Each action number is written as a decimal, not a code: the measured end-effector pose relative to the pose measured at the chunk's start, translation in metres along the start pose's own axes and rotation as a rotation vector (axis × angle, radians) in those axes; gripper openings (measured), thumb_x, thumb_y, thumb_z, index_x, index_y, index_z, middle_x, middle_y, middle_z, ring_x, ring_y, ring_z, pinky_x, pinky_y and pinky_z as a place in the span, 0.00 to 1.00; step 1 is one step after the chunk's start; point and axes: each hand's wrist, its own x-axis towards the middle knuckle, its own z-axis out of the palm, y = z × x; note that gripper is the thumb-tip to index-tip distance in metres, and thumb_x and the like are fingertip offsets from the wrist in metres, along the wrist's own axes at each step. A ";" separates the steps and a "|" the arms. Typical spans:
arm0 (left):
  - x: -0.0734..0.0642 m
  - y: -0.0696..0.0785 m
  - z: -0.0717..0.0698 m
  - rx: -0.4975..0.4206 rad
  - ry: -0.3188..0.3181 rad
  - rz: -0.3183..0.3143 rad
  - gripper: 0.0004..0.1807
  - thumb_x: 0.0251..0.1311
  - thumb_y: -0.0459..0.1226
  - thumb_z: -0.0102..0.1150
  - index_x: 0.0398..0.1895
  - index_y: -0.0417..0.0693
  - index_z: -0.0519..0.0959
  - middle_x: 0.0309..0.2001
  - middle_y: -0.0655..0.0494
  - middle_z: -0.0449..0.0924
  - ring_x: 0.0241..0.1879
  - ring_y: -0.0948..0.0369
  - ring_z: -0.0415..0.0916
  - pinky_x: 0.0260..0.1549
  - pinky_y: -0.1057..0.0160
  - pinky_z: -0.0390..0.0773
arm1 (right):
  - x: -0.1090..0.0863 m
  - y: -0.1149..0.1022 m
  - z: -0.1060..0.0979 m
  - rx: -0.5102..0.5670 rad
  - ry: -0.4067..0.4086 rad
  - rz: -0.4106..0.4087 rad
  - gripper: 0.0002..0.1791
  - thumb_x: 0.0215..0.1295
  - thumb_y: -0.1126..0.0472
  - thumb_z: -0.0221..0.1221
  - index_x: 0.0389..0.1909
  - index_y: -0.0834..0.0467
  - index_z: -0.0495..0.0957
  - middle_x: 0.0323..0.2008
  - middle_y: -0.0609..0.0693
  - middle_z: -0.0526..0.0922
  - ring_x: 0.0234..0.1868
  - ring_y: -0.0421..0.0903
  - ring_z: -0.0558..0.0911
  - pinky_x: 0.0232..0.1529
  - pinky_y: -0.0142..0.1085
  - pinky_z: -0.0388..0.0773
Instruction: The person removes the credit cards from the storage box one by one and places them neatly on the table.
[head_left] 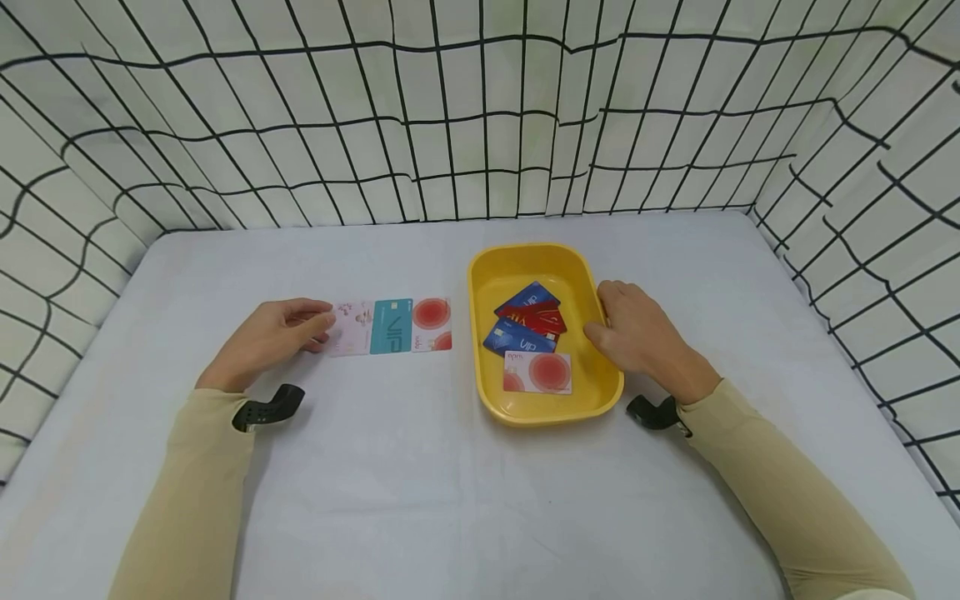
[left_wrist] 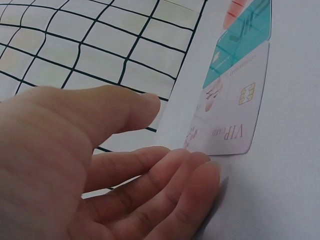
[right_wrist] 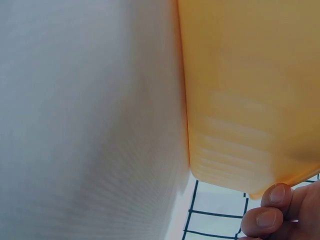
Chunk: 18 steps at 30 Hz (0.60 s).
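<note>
Three cards lie side by side on the white cloth: a pale pink VIP card (head_left: pixel 351 327), a teal VIP card (head_left: pixel 392 326) and a white card with red circles (head_left: pixel 432 314). The fingertips of my left hand (head_left: pixel 273 337) rest by the outer edge of the pale pink card; in the left wrist view the thumb stands apart from the loosely bent fingers. With thumb inside and fingers outside, my right hand (head_left: pixel 641 333) grips the right rim of a yellow tray (head_left: pixel 540 410). Inside lie blue cards (head_left: pixel 517 336), a red card (head_left: pixel 551 317) and a white-and-pink card (head_left: pixel 538 372).
A white-covered table (head_left: pixel 390 475) extends around the cards and tray. Black-gridded white walls (head_left: pixel 465 142) enclose it at the back and both sides. Each wrist carries a black camera mount (head_left: pixel 270 408).
</note>
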 end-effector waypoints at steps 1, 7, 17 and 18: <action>0.000 0.000 0.000 0.002 0.001 -0.002 0.36 0.75 0.58 0.49 0.75 0.44 0.66 0.67 0.40 0.77 0.54 0.51 0.82 0.65 0.45 0.73 | 0.000 0.000 0.000 0.001 0.000 0.000 0.14 0.63 0.56 0.51 0.45 0.61 0.71 0.34 0.56 0.73 0.40 0.53 0.72 0.37 0.40 0.68; -0.002 -0.001 -0.001 0.016 0.020 0.010 0.36 0.75 0.59 0.48 0.76 0.47 0.66 0.64 0.40 0.79 0.52 0.51 0.82 0.61 0.49 0.74 | 0.000 0.000 0.001 0.006 -0.004 0.003 0.15 0.63 0.56 0.51 0.46 0.61 0.71 0.35 0.56 0.73 0.40 0.53 0.72 0.37 0.40 0.69; -0.006 0.010 0.002 0.008 0.093 0.051 0.33 0.75 0.59 0.49 0.75 0.52 0.69 0.66 0.45 0.78 0.51 0.52 0.79 0.56 0.55 0.72 | 0.000 0.001 0.001 0.000 -0.007 0.006 0.16 0.64 0.55 0.51 0.47 0.62 0.71 0.36 0.56 0.73 0.41 0.53 0.72 0.38 0.41 0.70; -0.007 0.012 0.002 0.006 0.102 0.063 0.32 0.75 0.58 0.50 0.75 0.52 0.69 0.66 0.46 0.78 0.52 0.52 0.79 0.56 0.56 0.72 | 0.001 0.001 0.001 -0.001 -0.005 0.006 0.16 0.64 0.55 0.51 0.47 0.61 0.71 0.36 0.56 0.73 0.41 0.53 0.72 0.38 0.41 0.70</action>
